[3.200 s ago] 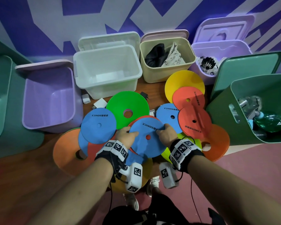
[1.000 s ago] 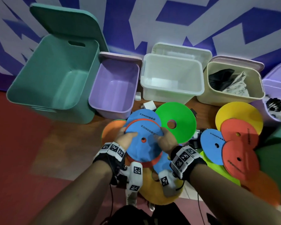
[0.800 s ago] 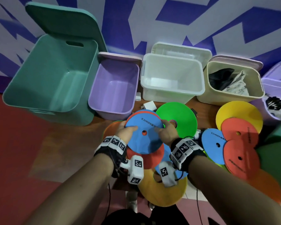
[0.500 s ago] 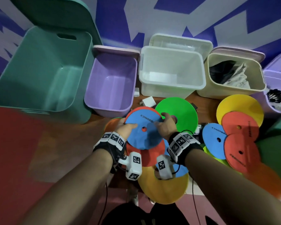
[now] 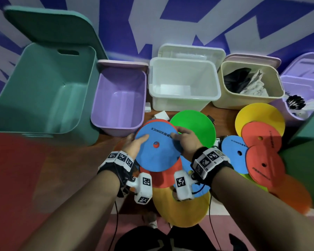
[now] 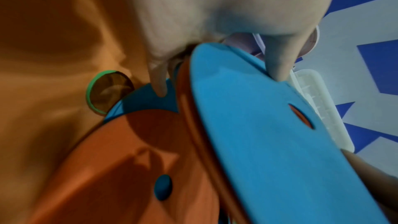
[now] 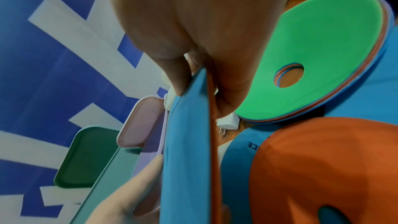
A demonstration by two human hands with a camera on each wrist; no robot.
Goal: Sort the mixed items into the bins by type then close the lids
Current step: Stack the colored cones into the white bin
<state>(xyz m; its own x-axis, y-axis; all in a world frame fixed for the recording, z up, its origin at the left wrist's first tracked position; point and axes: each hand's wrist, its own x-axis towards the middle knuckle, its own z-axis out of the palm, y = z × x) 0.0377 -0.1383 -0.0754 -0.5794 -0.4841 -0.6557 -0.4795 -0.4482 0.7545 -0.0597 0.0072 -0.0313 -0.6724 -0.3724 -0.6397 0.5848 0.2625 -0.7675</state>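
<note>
Both hands hold a small stack of flat foam discs, a blue disc [image 5: 157,151] on top and a red disc [image 6: 189,101] under it. The stack hangs tilted just in front of the empty purple bin [image 5: 120,98]. My left hand [image 5: 137,143] pinches its left edge, thumb on top. On the right edge, my right hand [image 5: 183,138] pinches in the same way. More discs lie on the floor: a green disc [image 5: 198,131], a yellow disc [image 5: 261,113], and red and blue ones to the right. An orange-yellow disc [image 5: 185,209] lies below my wrists.
An open row of bins lines the wall: a large green bin [image 5: 42,91], a white bin [image 5: 183,87], a beige bin [image 5: 250,98] holding clothes, and a second purple bin [image 5: 301,84]. Another green bin [image 5: 308,156] stands at the right. A white charger [image 7: 228,122] lies by the green disc.
Both hands have lifted the blue and red discs off the pile and carried them left and forward, toward the purple bin. The head view has swung left.
</note>
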